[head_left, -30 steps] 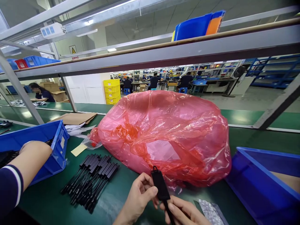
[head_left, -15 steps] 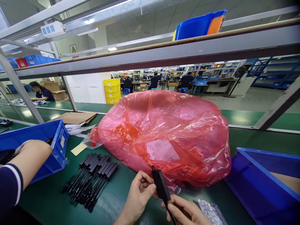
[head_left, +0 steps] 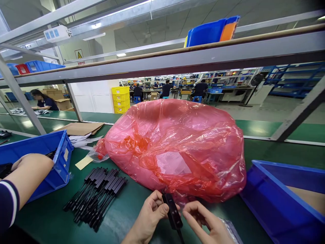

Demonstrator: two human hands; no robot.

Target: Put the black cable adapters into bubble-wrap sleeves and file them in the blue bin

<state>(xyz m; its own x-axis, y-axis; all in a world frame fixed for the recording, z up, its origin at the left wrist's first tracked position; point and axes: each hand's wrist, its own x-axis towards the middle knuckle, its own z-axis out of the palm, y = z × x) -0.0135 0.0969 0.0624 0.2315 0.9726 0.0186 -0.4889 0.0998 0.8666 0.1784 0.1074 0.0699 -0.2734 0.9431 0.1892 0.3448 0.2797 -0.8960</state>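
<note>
My left hand [head_left: 149, 215] grips a small black box-shaped device with a cable [head_left: 172, 210], thumb in front and fingers behind. The cable runs down from the device's lower end and out of the frame. Just to its right, my right hand [head_left: 205, 222] has loosely bent fingers, with a gap between thumb and forefinger and nothing visible in them. Left of my hands, several matching black devices with cables [head_left: 101, 189] lie side by side on the green table [head_left: 122, 217]. Partly under my right hand is a clear plastic bag [head_left: 232, 230].
A large, full pink plastic bag [head_left: 175, 145] fills the table behind my hands. A co-worker's arm [head_left: 33, 173] reaches into a blue bin [head_left: 59, 159] on the left. Another blue bin [head_left: 269, 196] stands right. Papers [head_left: 81, 139] and cardboard [head_left: 81, 128] lie beyond; a shelf [head_left: 162, 62] crosses above.
My right hand has let go of the device's cable end and moved slightly right. The device, in my left hand, has turned and dropped a little, showing another face.
</note>
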